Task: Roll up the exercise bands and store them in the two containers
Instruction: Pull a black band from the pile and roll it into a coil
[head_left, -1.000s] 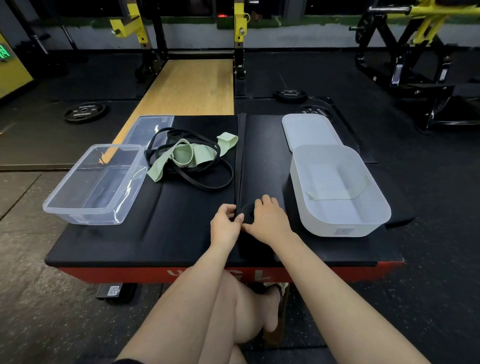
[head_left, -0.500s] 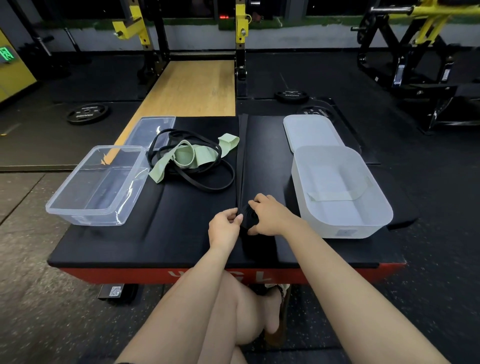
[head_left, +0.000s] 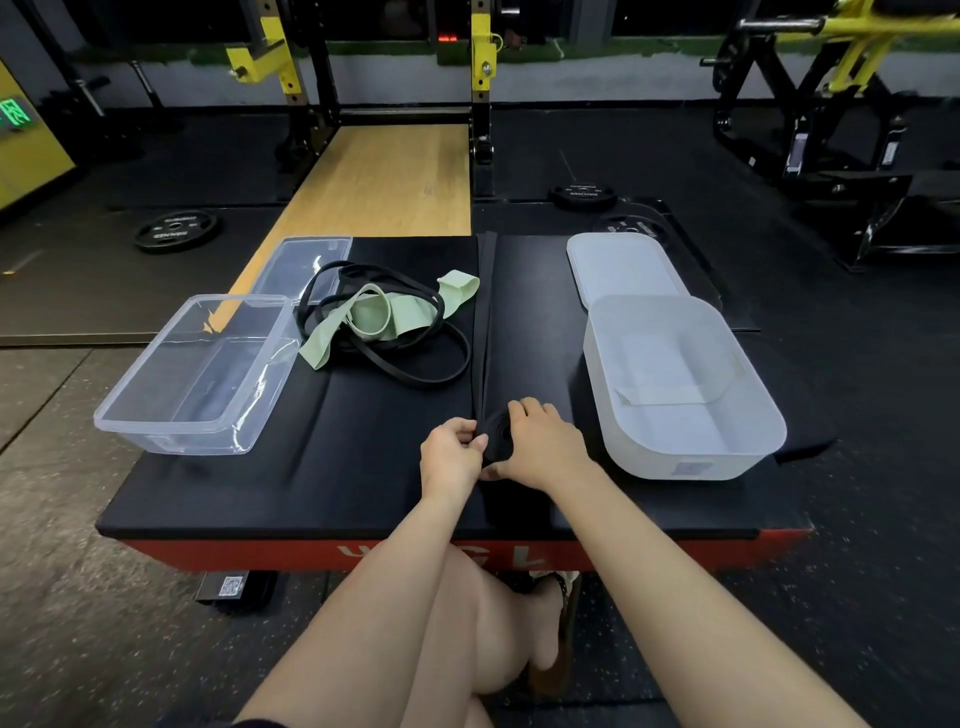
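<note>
Fingers (head_left: 470, 435) of both hands curled round black band roll (head_left: 496, 439), white tub (head_left: 685, 457) just right.

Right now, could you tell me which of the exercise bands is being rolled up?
The wide black band down the table's middle: both hands grip its coiled near end. The green band and the thin black loop band lie tangled and untouched beside the clear container.

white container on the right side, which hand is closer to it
Right. The right hand grips the rolled black band just beside the white container, a narrow gap from its near-left wall. The left hand pinches the roll's far side, farther from the container.
</note>
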